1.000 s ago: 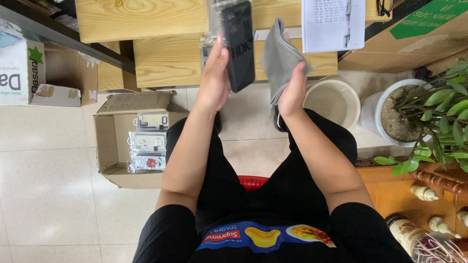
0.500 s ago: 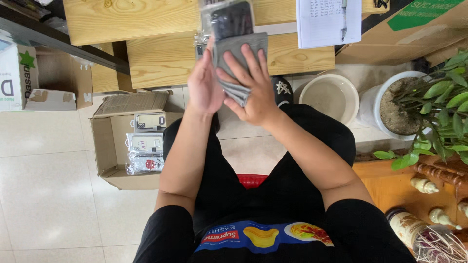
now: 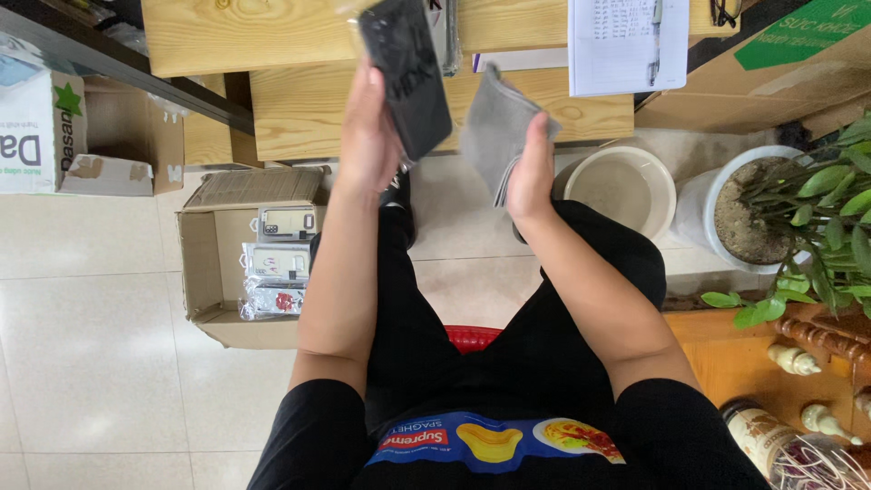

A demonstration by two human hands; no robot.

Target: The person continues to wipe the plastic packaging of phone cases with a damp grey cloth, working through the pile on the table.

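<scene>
Landmark: the pale pine-plank workbench (image 3: 299, 27), which ran across the top of the view.

1. Floor of glossy cream tiles (image 3: 82, 363), below the workbench and running to the near edge; indoor room, evenly lit.
2. Open brown cardboard carton (image 3: 201, 272), on the tiles below the workbench's left half, holding a row of packaged phone cases (image 3: 277, 272).
3. White round plastic tub (image 3: 626, 186), below the workbench's right end; just right of it, a white pot with a green leafy plant (image 3: 798, 204).
4. White sheet of paper with a pen (image 3: 626, 41), lying on the workbench's right part.
5. Folded grey microfibre cloth (image 3: 497, 136), raised in front of the workbench's lower plank, pinched in the right hand (image 3: 531, 172), whose thumb pressed along it with the fingers closed behind.
6. Slim black rectangular phone case (image 3: 406, 77), held tilted before the workbench's middle, its sides gripped by the left hand (image 3: 367, 136), fingers curled round the far edge. Case and cloth stood near each other but apart.

Risk note: the case was held only by its edges, high above hard tile; a firm push from the cloth could likely twist it out of the fingers and drop it. Grit in the cloth might scratch the glossy face.
</scene>
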